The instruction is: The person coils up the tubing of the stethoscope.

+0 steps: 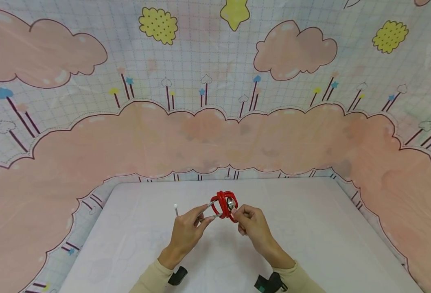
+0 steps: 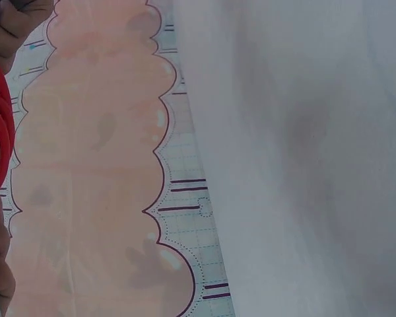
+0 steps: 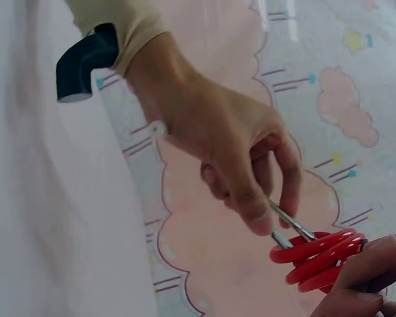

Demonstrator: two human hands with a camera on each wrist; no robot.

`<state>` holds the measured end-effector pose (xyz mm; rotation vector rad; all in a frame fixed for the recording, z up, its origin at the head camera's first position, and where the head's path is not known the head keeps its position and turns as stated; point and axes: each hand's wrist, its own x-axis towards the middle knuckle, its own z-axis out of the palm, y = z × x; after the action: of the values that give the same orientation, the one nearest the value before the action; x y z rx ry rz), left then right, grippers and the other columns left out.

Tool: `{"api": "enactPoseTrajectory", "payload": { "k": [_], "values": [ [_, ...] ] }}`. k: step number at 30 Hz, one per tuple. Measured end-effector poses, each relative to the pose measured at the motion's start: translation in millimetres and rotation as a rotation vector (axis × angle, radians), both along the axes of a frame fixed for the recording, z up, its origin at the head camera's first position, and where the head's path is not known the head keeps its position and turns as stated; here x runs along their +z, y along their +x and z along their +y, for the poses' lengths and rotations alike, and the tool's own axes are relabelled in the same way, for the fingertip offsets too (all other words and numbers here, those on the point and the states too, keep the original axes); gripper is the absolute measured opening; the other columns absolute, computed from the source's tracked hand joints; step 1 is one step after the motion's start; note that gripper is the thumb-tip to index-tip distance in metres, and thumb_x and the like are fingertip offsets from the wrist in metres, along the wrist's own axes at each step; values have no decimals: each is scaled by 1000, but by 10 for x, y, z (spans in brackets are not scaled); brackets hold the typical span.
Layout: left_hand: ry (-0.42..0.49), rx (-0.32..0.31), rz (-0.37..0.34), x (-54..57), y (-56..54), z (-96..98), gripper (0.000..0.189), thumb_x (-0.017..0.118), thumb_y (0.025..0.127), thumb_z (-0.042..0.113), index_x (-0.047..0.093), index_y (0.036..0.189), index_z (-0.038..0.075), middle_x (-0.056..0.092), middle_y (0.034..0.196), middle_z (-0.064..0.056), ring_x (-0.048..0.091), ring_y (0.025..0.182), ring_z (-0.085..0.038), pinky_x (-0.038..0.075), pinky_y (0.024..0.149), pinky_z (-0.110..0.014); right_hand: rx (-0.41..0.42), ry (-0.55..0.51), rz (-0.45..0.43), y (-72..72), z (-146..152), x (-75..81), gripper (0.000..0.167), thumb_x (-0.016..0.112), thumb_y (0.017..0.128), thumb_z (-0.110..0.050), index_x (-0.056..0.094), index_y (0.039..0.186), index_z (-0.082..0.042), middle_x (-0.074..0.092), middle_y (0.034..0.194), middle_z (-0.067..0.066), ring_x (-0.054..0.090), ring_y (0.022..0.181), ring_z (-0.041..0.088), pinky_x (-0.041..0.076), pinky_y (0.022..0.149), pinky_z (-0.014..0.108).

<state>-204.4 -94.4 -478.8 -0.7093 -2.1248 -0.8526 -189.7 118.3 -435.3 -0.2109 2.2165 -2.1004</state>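
Observation:
A stethoscope with red tubing (image 1: 222, 204) wound into a bundle is held up in front of me, over the white table. My left hand (image 1: 187, 230) pinches its two metal ear tubes, which run into the red loops; a white ear tip (image 1: 176, 206) sticks out beyond that hand. At the bundle's other side, my right hand (image 1: 253, 226) pinches by the silver chest piece (image 1: 230, 203). In the right wrist view the coils (image 3: 317, 261) circle the metal tubes between both hands. Only the edge of the red tubing (image 2: 3, 125) shows in the left wrist view.
A white-topped table (image 1: 127, 228) lies below the hands. Behind and around it hangs a patterned cloth (image 1: 237, 138) with clouds and stars. Dark wrist-worn devices (image 1: 178, 276) sit at both sleeves.

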Motion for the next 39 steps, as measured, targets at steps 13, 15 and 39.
{"api": "enactPoseTrajectory", "payload": {
  "k": [13,15,39],
  "values": [
    [-40,5,70,-13,-7,-1,49,60,92,42,70,109,-2,62,65,1,42,54,-2,39,51,-9,-26,-87,-77,-2,-16,15,27,62,95,-13,53,81,8,43,56,0,41,47,11,34,49,22],
    [-57,15,81,-2,-2,3,48,62,91,41,70,110,-2,63,66,0,45,53,-3,42,52,-9,-58,-93,-72,-2,-39,15,26,63,95,-11,54,80,9,45,56,0,41,47,12,34,48,22],
    [-92,2,100,-35,13,6,44,61,92,40,69,111,1,66,68,0,50,52,-5,45,54,-9,-212,120,69,-19,-65,-120,28,73,89,-26,67,73,-3,51,53,3,45,42,11,29,41,21]
  ]
}}
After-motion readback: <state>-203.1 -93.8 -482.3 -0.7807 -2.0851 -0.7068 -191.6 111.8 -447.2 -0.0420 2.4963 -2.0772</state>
